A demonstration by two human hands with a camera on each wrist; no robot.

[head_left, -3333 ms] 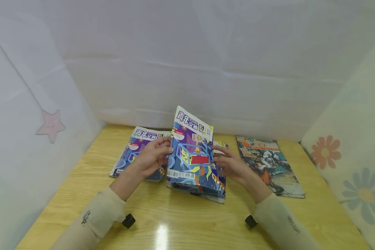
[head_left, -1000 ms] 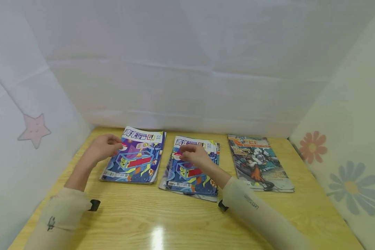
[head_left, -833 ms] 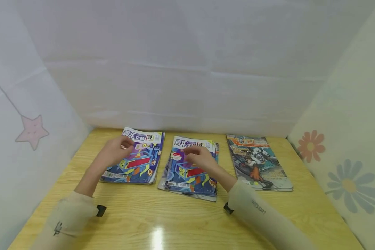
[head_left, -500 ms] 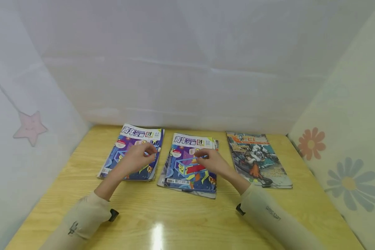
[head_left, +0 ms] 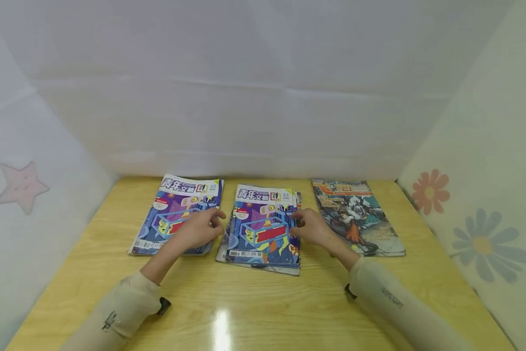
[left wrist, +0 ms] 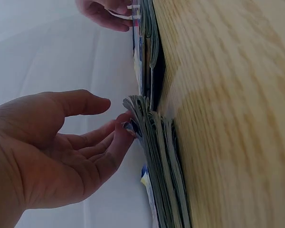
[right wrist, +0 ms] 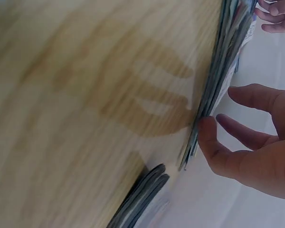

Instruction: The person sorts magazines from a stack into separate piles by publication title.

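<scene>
Three magazine piles lie in a row. On top of the middle pile (head_left: 267,224) is a purple-and-blue magazine with a red box on its cover; a greyer one pokes out askew beneath. The same cover tops the left pile (head_left: 175,202). My left hand (head_left: 199,229) hovers over the left pile's right side, thumb and fingers apart; in the left wrist view a fingertip sits right at the pile's edge (left wrist: 159,156). My right hand (head_left: 313,229) is at the middle pile's right edge, fingertips against the page edges (right wrist: 213,80), nothing gripped.
Dark magazines with an orange title form the right pile (head_left: 359,219). The wooden table (head_left: 263,302) has white cloth (head_left: 263,97) behind it and on both sides, decorated with a pink star (head_left: 22,187) and flowers (head_left: 482,245).
Both hands held a purple-and-blue magazine up over the middle; it now lies on the middle pile. Since then the left hand moved right across the left pile, the right hand to the middle pile's right edge.
</scene>
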